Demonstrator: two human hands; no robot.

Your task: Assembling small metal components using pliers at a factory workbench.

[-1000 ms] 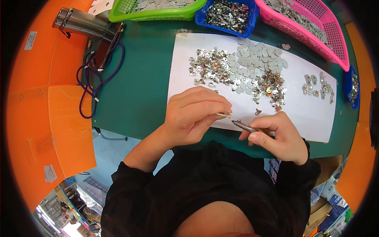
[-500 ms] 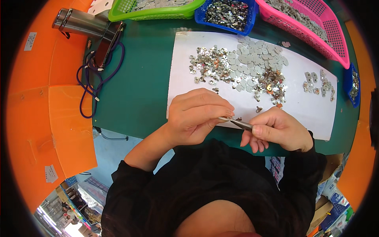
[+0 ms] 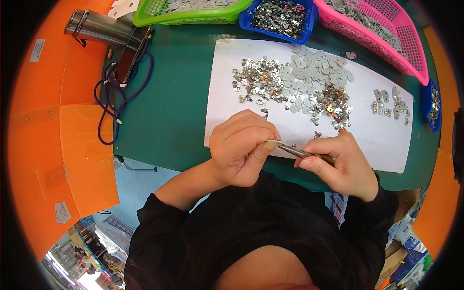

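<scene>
My left hand (image 3: 240, 150) is closed, pinching a small flat pale piece (image 3: 274, 141) between thumb and forefinger. Needle-nose pliers (image 3: 293, 151) are gripped in my right hand (image 3: 344, 166), their tapered jaws meeting the piece's edge. Whether the jaws clamp it is too small to tell. Beyond both hands lies a white board (image 3: 224, 121). It bears a heap of small silver metal fittings (image 3: 263, 79), a spread of flat grey plates (image 3: 319, 67) and a darker pile of mixed metal fittings (image 3: 333, 104). Several plates and fittings (image 3: 386, 102) lie in a loose group at the right.
Along the far edge stand a green basket (image 3: 188, 19), a blue tray (image 3: 278, 34) of metal bits and a pink basket (image 3: 386, 53). A small blue tray (image 3: 431, 106) sits far right. A steel flask (image 3: 104, 26) and purple cord (image 3: 123, 104) lie left on the green table (image 3: 169, 96).
My right hand has turned and its lower fingers have curled in, showing more of the pliers' handle. My left fingers have bent closer round the piece.
</scene>
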